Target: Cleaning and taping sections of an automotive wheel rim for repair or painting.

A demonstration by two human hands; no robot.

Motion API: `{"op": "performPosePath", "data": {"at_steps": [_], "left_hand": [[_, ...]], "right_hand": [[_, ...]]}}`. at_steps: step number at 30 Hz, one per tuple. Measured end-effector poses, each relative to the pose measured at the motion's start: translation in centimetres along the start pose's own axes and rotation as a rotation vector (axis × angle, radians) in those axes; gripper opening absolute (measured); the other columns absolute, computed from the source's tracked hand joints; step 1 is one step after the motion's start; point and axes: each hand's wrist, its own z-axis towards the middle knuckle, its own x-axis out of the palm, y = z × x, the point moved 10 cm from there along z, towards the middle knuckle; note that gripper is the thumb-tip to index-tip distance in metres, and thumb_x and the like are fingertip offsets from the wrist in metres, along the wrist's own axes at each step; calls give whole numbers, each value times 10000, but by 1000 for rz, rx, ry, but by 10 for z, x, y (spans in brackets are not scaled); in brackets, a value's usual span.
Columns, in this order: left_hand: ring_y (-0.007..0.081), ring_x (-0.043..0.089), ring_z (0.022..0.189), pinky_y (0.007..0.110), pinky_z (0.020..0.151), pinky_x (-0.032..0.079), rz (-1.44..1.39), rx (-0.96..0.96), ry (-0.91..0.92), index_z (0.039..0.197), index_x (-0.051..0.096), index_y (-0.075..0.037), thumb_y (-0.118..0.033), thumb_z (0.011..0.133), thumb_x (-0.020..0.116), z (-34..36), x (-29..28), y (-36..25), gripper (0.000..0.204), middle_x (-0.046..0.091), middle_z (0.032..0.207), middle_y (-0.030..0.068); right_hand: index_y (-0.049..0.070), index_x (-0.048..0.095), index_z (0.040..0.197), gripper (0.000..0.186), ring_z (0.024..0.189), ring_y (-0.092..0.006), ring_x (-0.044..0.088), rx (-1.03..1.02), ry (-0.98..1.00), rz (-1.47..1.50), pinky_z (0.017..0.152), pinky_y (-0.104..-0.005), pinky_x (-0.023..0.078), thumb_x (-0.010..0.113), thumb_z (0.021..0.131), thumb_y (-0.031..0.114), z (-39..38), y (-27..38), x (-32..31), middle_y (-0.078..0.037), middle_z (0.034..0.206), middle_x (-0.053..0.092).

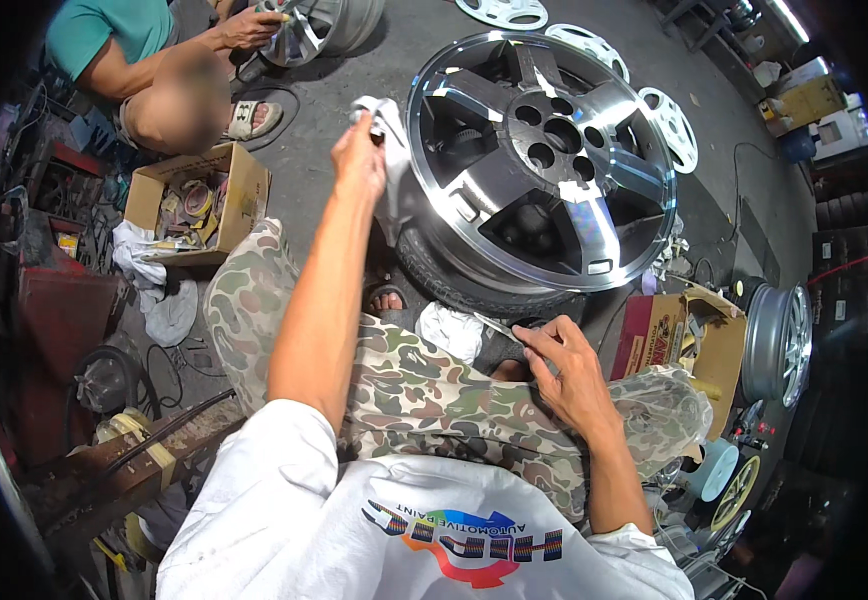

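In front of me a car wheel rim (563, 135) with polished silver and dark spokes lies tilted on top of a black tire (444, 276). My left hand (359, 160) is closed on a white cloth (386, 125) at the left edge of the rim, and part of the cloth hangs down beside it. Over my thigh, below the rim, my right hand (566, 368) pinches a thin, flat metal tool (495, 326) pointing to the left. Its exact kind is unclear. A crumpled white rag (451, 331) lies beneath the tool's tip by the tire.
On the left stands an open cardboard box (244, 205) of odds and ends, with white rags (169, 310) beside it. Another box (654, 335) and a silver rim (779, 343) stand right. White wheel covers (669, 130) lie beyond. Upper left, a co-worker's hand (252, 28) touches another rim (306, 28).
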Motion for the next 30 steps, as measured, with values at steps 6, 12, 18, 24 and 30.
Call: {"op": "performPosePath", "data": {"at_steps": [6, 12, 18, 24, 30], "left_hand": [[98, 622, 705, 265, 590, 484, 552, 268, 129, 1100, 671, 38, -256, 954, 770, 16, 33, -50, 343, 701, 868, 60], [97, 634, 702, 255, 615, 485, 534, 136, 224, 877, 737, 17, -180, 847, 882, -4, 34, -2, 246, 721, 807, 42], [128, 676, 740, 271, 657, 536, 242, 41, 91, 931, 669, -7, -140, 913, 818, -21, 11, 19, 201, 732, 884, 72], [197, 714, 972, 336, 848, 618, -113, -210, 196, 1065, 580, -29, -114, 1025, 661, -59, -2, 56, 123, 704, 1061, 109], [199, 703, 1028, 361, 940, 601, -209, -319, 210, 1158, 610, -34, -153, 1063, 600, -122, -7, 77, 153, 696, 1110, 92]], "right_hand": [[57, 726, 1215, 326, 966, -336, 619, 23, 4, 29, 880, -431, 506, 664, 896, 27, 1, -4, 4, -144, 991, 596], [48, 731, 1197, 300, 957, -334, 621, 22, 12, 41, 865, -433, 507, 667, 904, 37, 4, -7, 5, -147, 994, 604], [42, 731, 1190, 290, 943, -334, 618, 38, 19, 62, 861, -428, 504, 661, 909, 34, 10, -10, 4, -149, 983, 605], [34, 731, 1190, 295, 937, -341, 620, 35, 43, 64, 854, -429, 502, 664, 903, 29, 18, -10, 5, -154, 980, 608], [35, 726, 1228, 319, 898, -337, 622, 2, 82, 32, 840, -412, 502, 647, 920, 36, 26, -2, 11, -159, 965, 598]]}}
